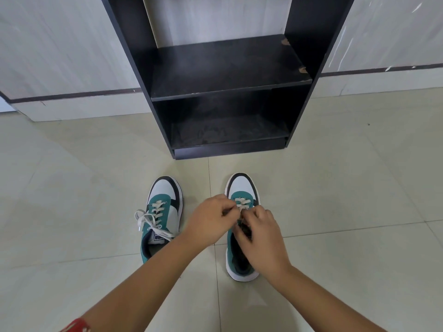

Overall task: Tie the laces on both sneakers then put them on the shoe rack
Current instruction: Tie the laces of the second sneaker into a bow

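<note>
Two teal, white and black sneakers stand side by side on the tiled floor, toes pointing at the black shoe rack (225,92). The left sneaker (165,200) has its white laces (153,221) lying loose over its left side and tongue. Over the right sneaker (243,185), my left hand (211,221) and my right hand (261,238) meet, both pinching its white laces (242,203) near the top eyelets. My hands hide most of that shoe's lacing and tongue.
The rack stands against a pale wall with a dark skirting strip (72,95); its two lower shelves hold nothing. Pale floor tiles (335,188) spread on both sides of the shoes. A red band (76,327) shows on my left forearm.
</note>
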The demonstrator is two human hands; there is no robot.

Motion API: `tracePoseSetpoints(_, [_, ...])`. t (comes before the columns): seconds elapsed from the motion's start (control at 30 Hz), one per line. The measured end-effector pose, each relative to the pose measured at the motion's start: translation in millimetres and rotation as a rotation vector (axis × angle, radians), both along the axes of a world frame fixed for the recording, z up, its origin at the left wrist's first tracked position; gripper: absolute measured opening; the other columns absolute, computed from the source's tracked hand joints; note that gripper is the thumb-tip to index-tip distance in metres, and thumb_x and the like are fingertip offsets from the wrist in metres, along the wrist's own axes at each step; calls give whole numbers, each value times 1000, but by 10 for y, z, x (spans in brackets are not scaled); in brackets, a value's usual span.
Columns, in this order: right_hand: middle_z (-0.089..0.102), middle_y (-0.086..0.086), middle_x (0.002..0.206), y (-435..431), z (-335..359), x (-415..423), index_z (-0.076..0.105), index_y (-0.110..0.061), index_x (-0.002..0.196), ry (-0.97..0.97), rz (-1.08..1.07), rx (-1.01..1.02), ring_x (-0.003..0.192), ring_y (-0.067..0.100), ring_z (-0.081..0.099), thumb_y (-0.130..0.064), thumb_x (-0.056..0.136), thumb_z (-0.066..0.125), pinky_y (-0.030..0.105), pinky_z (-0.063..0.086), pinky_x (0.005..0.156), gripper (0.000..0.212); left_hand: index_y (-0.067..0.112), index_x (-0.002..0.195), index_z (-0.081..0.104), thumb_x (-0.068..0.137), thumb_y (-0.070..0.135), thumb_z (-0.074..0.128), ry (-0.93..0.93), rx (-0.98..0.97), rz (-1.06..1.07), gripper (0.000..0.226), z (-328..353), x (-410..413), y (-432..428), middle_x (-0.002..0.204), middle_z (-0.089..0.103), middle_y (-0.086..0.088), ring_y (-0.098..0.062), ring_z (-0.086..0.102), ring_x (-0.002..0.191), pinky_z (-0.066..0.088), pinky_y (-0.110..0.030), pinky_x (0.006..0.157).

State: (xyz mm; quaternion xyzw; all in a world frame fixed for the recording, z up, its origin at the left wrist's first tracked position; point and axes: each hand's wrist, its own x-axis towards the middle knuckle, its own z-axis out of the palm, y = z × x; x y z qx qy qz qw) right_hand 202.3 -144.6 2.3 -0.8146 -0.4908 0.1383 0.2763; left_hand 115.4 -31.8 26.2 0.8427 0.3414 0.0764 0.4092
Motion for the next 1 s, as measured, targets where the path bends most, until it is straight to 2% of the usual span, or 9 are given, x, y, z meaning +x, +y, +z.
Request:
tracePoseSetpoints(0.07, [54, 0, 85, 6, 23, 79, 59, -17, 79, 55, -36, 40, 82, 20, 51, -42, 86, 49, 35, 49, 71, 28, 6, 73, 66, 90, 18, 52, -61, 97, 33, 25, -18, -25, 24, 74, 53, -4, -19, 53, 68, 45, -35, 64])
tracePoseSetpoints(0.23, [47, -4, 118, 0, 164, 253, 57, -23, 66, 493, -162, 230, 107, -1, 45, -15, 85, 64, -1, 28, 88, 21, 11, 95, 71, 94, 25, 49, -136, 258, 50, 27, -95, -172, 90, 81, 49, 4, -6, 46, 70, 33, -11, 61])
tracePoseSetpoints(0.33, [61, -3, 83, -17, 302, 404, 53, -17, 60, 749, -257, 317, 80, 5, 58, -13, 83, 57, 10, 42, 76, 24, 12, 86, 70, 90, 36, 48, -120, 358, 43, 33, -116, -250, 102, 76, 50, 4, -11, 45, 74, 34, -15, 62])
tracePoseSetpoints(0.43, [42, -2, 46, -57, 439, 558, 44, -14, 54, 880, -236, 335, 48, 20, 47, -7, 90, 55, 18, 47, 52, 38, 12, 66, 57, 90, 40, 42, -109, 484, 92, 40, -126, -324, 136, 65, 44, 5, -13, 41, 64, 31, -18, 54])
tracePoseSetpoints(0.57, [26, -6, 48, -133, 440, 769, 35, -20, 49, 735, -379, 323, 44, 11, 23, -11, 84, 63, 25, 26, 45, 46, 19, 56, 43, 92, 39, 48, -8, 465, 233, 42, -141, -380, 185, 55, 43, 3, -14, 42, 50, 32, -21, 47])
tracePoseSetpoints(0.67, [31, -4, 48, -244, 300, 955, 34, -13, 52, 426, -470, 205, 50, 16, 28, -15, 78, 60, 30, 25, 51, 37, 13, 62, 56, 91, 40, 49, 272, 491, 239, 40, -206, -443, 250, 54, 52, -1, -21, 55, 54, 47, -27, 54])
tracePoseSetpoints(0.8, [61, 1, 65, -341, 1, 964, 56, -14, 69, 18, -306, -389, 64, 25, 54, -33, 80, 58, 30, 38, 56, 22, 12, 102, 56, 90, 30, 47, 699, 454, 53, 24, -346, -493, 236, 102, 59, -7, -28, 63, 82, 46, -31, 64])
tracePoseSetpoints(0.9, [66, 3, 111, -369, -183, 877, 61, -23, 109, -173, -113, -591, 102, 26, 59, -38, 85, 52, 35, 44, 80, 29, 18, 126, 48, 89, 17, 48, 628, 400, -36, 37, -462, -443, 146, 126, 49, -3, -27, 59, 97, 48, -34, 68])
tracePoseSetpoints(1.0, [57, 2, 131, -280, -220, 792, 52, -25, 129, 17, -14, -430, 119, 25, 51, -30, 90, 50, 35, 41, 94, 39, 26, 130, 49, 92, 21, 46, 356, 249, -5, 38, -526, -300, 72, 132, 51, 3, -22, 54, 110, 51, -39, 87])
